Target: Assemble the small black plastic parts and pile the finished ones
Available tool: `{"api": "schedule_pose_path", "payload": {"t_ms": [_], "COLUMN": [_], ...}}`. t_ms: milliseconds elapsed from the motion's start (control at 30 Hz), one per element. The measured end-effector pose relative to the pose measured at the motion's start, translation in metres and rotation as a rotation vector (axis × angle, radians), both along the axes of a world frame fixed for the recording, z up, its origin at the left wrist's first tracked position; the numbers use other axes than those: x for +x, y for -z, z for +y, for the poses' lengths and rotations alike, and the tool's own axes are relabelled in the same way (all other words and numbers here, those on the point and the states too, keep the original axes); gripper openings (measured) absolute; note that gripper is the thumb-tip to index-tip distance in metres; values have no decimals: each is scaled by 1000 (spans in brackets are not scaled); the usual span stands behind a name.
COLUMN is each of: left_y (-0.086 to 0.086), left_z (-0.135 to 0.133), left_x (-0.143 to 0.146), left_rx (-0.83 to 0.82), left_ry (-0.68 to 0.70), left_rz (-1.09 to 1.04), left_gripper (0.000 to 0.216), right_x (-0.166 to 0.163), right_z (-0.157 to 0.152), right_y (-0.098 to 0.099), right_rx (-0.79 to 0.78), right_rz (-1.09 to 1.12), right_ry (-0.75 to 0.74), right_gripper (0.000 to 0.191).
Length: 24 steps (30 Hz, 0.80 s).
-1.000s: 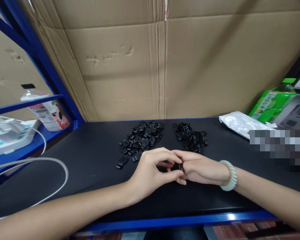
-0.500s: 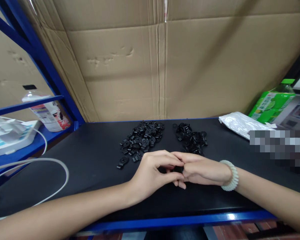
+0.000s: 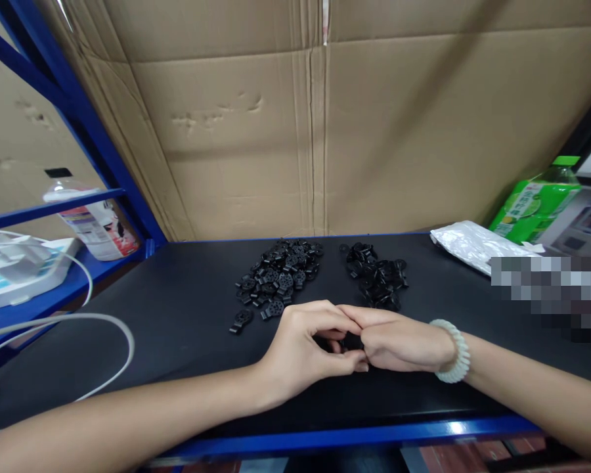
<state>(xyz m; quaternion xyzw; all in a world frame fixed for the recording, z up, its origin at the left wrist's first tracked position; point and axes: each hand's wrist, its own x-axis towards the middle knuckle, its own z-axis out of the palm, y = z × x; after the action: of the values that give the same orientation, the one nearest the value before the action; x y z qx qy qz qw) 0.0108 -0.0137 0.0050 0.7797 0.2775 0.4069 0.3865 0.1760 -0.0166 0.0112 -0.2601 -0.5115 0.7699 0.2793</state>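
My left hand [image 3: 308, 351] and my right hand [image 3: 396, 338] meet over the near part of the black tabletop, fingertips pressed together. Between them shows a small black plastic part [image 3: 353, 341], mostly covered by the fingers. A pale coiled band circles the right wrist. Behind my left hand lies a heap of black plastic pieces [image 3: 282, 272] with round, perforated heads and short tabs. One such piece [image 3: 241, 320] rests apart at the heap's near left. Beyond my right hand sits a smaller pile of glossy black parts [image 3: 377, 274].
A silvery bag [image 3: 477, 243] and a green-labelled bottle [image 3: 536, 200] stand at the right. On the left, a blue shelf frame holds another bottle [image 3: 101, 223] and a white power strip [image 3: 27, 269]; a white cable [image 3: 125, 328] loops over the table. Cardboard [image 3: 236, 144] closes the back.
Both hands have shifted down very slightly. The left thumb has moved a little right and down against the right-hand fingers, around the black part. The piles look the same.
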Motion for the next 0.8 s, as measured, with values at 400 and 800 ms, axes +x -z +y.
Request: {"api": "schedule_pose_path", "payload": {"t_ms": [400,800], "left_y": [-6,-11], "left_z": [0,4], "left_x": [-2,-21], "left_rx": [-182,217], "left_ry": [-85,-226], "left_rz": [-312,-92], "left_gripper": [18,20], "right_x": [2,58], "right_z": [2,34], "right_y": [-7,-23], "right_rx": [66,1326], "right_rz": [101,-910], "right_ry": [51,729], "right_gripper": [44,32]}}
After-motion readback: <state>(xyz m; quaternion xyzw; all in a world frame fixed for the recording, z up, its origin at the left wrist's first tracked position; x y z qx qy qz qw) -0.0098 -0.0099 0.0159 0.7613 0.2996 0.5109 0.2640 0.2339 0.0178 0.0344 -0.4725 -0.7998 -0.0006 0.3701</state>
